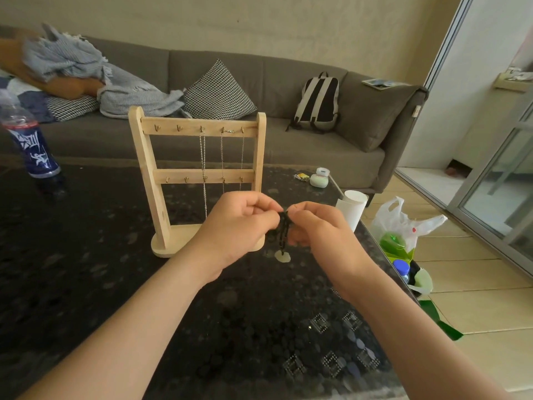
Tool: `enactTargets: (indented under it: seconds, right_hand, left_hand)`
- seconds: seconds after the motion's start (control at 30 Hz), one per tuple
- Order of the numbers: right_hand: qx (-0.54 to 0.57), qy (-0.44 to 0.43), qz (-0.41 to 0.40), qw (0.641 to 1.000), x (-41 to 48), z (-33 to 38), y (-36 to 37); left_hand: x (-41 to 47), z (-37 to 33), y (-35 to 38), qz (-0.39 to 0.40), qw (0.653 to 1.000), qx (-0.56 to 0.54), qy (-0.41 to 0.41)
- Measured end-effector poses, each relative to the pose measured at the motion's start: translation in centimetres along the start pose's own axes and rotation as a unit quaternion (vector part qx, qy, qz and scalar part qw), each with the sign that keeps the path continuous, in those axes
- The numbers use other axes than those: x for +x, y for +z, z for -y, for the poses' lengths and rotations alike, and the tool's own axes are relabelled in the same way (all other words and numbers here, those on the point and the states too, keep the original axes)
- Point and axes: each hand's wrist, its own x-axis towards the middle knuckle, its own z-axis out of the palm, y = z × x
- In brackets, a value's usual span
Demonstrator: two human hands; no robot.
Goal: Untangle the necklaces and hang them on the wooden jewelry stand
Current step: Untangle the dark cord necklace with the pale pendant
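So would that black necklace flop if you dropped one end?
Probably floppy: the black necklace droops between the left hand and right hand. Its pale pendant would likely swing. It seems light, since a pinch holds it.

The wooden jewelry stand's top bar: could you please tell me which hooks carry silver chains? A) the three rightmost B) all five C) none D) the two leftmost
A: silver chains hang from the wooden jewelry stand's three right hooks; the two left ones are bare.
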Motion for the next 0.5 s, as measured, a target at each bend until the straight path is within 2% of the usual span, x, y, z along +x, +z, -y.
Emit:
enactTargets:
  seconds: [0.13,0.23,0.3,0.37,0.43,0.5]
  right_hand:
    - [0.000,0.009,-0.013,1.000,0.07,0.12,-0.24]
    - [0.017,0.021,-0.010,1.000,-0.01,0.23,-0.50]
    - [0.027,0.027,-0.007,0.999,0.04,0.20,-0.55]
    - [0.044,0.037,-0.001,0.998,0.28,0.06,-0.36]
    - [0.057,0.050,0.004,0.997,0.48,-0.20,-0.15]
    - [0.063,0.057,-0.002,0.996,0.51,-0.41,-0.09]
  left_hand:
    - [0.11,0.23,-0.12,-0.009,1.000,-0.021,-0.013]
    - [0.50,0.35,-0.54,-0.028,0.992,-0.114,-0.056]
    - [0.77,0.36,-0.63,-0.046,0.962,-0.250,-0.097]
    - [0.94,0.23,-0.66,-0.051,0.908,-0.394,-0.131]
    - [0.82,0.05,-0.51,-0.040,0.867,-0.475,-0.148]
    - [0.68,-0.08,-0.28,-0.032,0.843,-0.518,-0.143]
